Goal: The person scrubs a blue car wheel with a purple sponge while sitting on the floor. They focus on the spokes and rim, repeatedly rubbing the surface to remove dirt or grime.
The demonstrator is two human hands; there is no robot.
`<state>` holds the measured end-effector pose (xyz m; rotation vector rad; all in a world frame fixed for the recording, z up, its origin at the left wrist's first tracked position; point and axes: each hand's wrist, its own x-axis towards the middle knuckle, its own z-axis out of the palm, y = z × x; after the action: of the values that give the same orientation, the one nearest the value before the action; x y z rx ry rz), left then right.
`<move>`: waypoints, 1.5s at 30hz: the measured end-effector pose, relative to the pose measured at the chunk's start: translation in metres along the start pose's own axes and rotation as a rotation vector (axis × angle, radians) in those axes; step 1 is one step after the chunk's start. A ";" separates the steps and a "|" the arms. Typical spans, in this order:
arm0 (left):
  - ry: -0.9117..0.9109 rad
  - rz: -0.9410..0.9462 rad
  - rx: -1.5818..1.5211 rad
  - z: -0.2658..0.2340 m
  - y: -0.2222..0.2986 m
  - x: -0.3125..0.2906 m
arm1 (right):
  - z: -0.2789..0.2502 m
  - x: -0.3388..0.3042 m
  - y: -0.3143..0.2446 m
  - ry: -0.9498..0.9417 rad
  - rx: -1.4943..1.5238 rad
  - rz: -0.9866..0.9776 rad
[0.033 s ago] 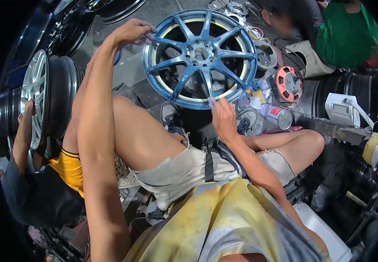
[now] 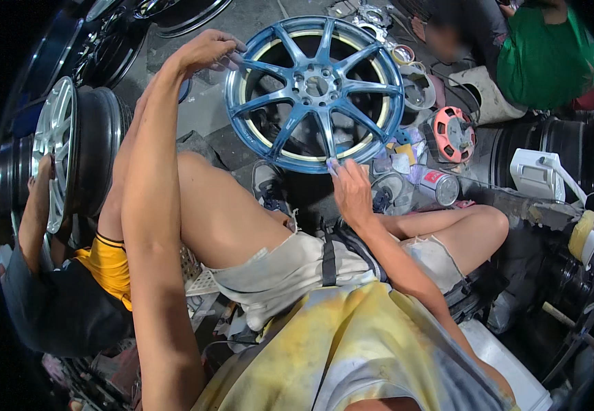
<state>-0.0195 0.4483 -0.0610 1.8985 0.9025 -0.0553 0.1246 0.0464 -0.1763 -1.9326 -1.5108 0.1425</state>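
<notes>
A blue alloy wheel rim (image 2: 290, 127) with bare-metal spokes and a pale inner ring lies face up in front of my knees. My left hand (image 2: 209, 51) is at its far left edge, fingers bent over the outer lip and holding it. At the near edge, my right hand (image 2: 353, 188) presses its closed fingertips to the foot of the nearest spoke. A small bluish-purple bit shows at those fingertips; I cannot make out what it is. The undersides of my fingers are hidden.
On the left, a co-worker's hand (image 2: 44, 171) touches a silver wheel (image 2: 57, 130). A person in green (image 2: 550, 58) sits at far right. Right of the rim lie a red-orange reel (image 2: 453, 133), a can (image 2: 439, 185), tape rolls (image 2: 402, 54) and a white box (image 2: 538, 172).
My right hand's fingers have shifted slightly at the foot of the near spoke. My left hand and the rim stay practically in place.
</notes>
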 end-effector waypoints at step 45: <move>0.050 -0.010 0.055 0.001 0.006 -0.009 | -0.007 -0.012 0.019 -0.090 -0.066 -0.159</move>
<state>-0.0222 0.4409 -0.0537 1.9544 0.9526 -0.0397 0.1394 0.0303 -0.1853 -1.8699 -1.7422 0.1118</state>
